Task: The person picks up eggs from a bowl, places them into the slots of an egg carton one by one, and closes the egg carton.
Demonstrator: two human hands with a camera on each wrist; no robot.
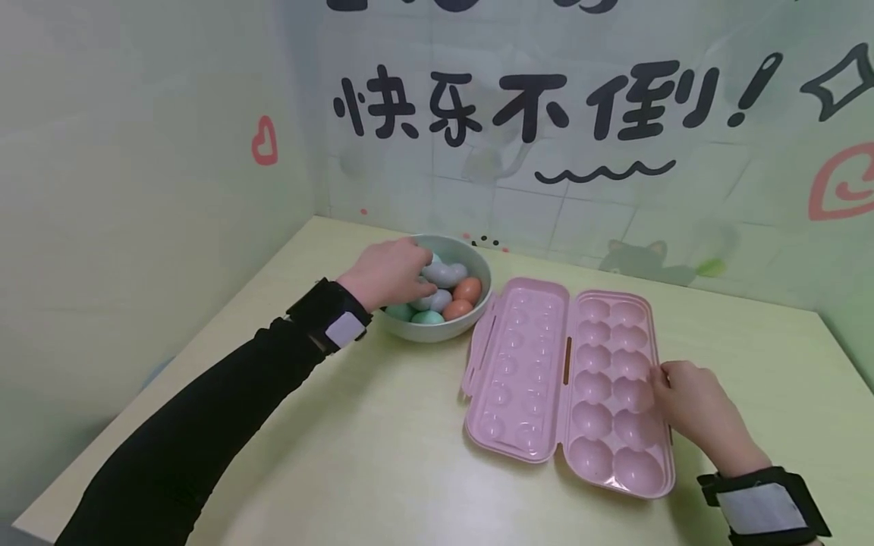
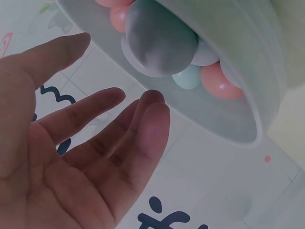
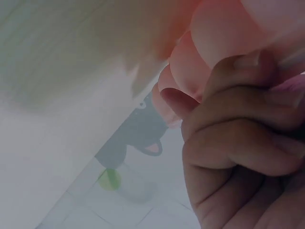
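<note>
My left hand (image 1: 391,274) reaches over the left rim of a pale grey-green bowl (image 1: 437,332) full of eggs (image 1: 468,290) in orange, mint and grey-lilac. In the left wrist view its fingers (image 2: 150,124) are spread and loosely bent beside the bowl's mouth, with nothing between them and a grey egg (image 2: 162,40) close by. A pink egg carton (image 1: 570,447) lies opened flat to the right of the bowl, its round hollows bare. My right hand (image 1: 699,413) grips the carton's right edge, fingers curled in the right wrist view.
Everything stands on a pale wooden table (image 1: 382,455). Behind it rises a wall sheet (image 1: 478,197) with black lettering and small drawings; another wall (image 1: 171,189) borders the left side. The carton's clasp flap (image 1: 480,345) lies close beside the bowl.
</note>
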